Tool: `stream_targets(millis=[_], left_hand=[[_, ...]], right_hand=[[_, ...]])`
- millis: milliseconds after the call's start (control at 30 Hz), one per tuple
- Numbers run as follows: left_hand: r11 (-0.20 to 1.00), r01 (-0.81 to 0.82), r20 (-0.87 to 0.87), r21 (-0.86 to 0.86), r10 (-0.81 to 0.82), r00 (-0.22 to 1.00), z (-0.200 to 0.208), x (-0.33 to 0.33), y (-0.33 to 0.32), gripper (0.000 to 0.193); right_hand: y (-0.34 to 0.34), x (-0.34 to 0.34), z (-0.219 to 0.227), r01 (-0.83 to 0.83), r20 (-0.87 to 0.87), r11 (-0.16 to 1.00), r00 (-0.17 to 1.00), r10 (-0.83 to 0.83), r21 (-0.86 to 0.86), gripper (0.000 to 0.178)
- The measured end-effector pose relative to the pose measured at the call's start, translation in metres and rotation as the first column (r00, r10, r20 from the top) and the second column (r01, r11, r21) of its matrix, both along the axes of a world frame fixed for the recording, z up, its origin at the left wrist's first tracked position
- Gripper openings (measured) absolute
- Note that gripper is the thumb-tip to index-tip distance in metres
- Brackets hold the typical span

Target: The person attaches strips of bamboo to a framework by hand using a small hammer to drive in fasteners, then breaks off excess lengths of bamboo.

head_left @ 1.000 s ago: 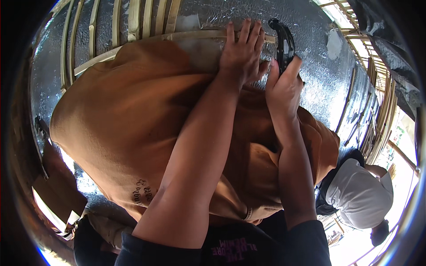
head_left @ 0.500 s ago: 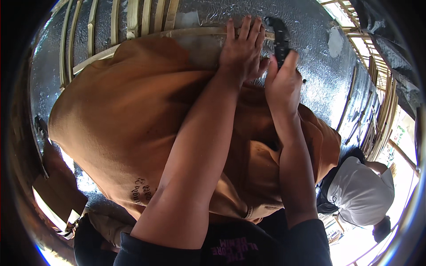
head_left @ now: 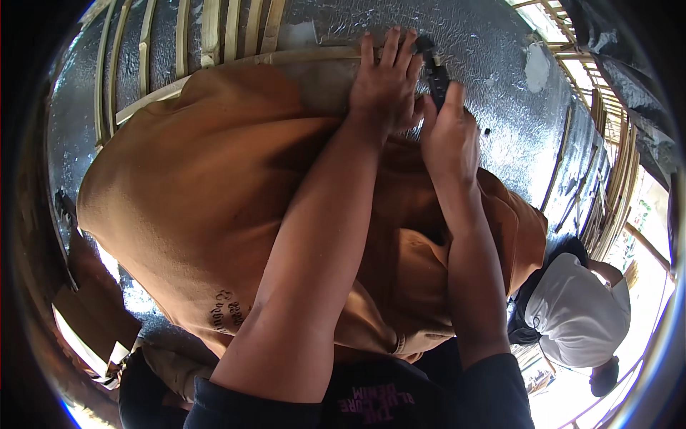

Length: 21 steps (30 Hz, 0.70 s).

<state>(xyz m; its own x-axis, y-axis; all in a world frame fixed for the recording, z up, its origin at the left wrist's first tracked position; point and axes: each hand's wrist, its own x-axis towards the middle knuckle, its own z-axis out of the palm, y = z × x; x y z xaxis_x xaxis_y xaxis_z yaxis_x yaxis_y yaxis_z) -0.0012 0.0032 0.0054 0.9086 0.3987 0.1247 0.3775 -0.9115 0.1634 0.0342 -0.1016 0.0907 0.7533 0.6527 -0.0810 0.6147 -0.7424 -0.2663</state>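
Across the brown cloth [head_left: 171, 171] over my lap lies a long split bamboo strip [head_left: 325, 53]. My left hand [head_left: 386, 89] rests palm down on the strip's right end, fingers stretched out and somewhat apart. Just right of it, my right hand [head_left: 451, 136] is wrapped around the grip of a dark knife-like tool [head_left: 437, 79] with a bent tip. The tool points away from me, its tip close to the left fingertips and the strip's end. Whether it touches the bamboo cannot be made out.
Several bamboo strips [head_left: 210, 36] lie side by side at the far left on a shiny dark sheet [head_left: 493, 50]. More bamboo [head_left: 618, 179] is stacked at the right. A person in a white shirt [head_left: 579, 307] bends over at the lower right. Cardboard [head_left: 96, 318] lies lower left.
The right hand and the dark tool have shifted slightly left and the tool tilts more toward the left hand. The left hand has moved a little left with the strip under it.
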Motion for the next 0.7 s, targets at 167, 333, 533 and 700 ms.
stream_targets(millis=[167, 333, 533, 700], left_hand=[[1.000, 0.000, -0.079, 0.025, 0.002, 0.997, -0.001, 0.001, 0.000, 0.088], [1.000, -0.004, -0.064, 0.001, 0.004, 0.998, 0.003, 0.003, -0.002, 0.089], [1.000, -0.015, -0.082, 0.003, 0.015, 0.996, 0.003, 0.005, -0.002, 0.090], [0.999, -0.003, -0.095, 0.033, 0.006, 0.995, 0.008, 0.004, -0.003, 0.091]], right_hand=[[0.002, 0.010, 0.010, -0.051, 0.097, 0.877, 0.995, 0.005, 0.478, 0.025], [0.008, 0.031, -0.012, 0.321, -0.320, 0.620, 0.940, -0.116, 0.716, 0.023], [0.009, 0.040, -0.013, 0.866, -0.881, 0.234, 0.469, -0.071, 0.442, 0.020], [0.012, 0.043, -0.008, 0.866, -0.879, 0.187, 0.477, -0.025, 0.464, 0.018]])
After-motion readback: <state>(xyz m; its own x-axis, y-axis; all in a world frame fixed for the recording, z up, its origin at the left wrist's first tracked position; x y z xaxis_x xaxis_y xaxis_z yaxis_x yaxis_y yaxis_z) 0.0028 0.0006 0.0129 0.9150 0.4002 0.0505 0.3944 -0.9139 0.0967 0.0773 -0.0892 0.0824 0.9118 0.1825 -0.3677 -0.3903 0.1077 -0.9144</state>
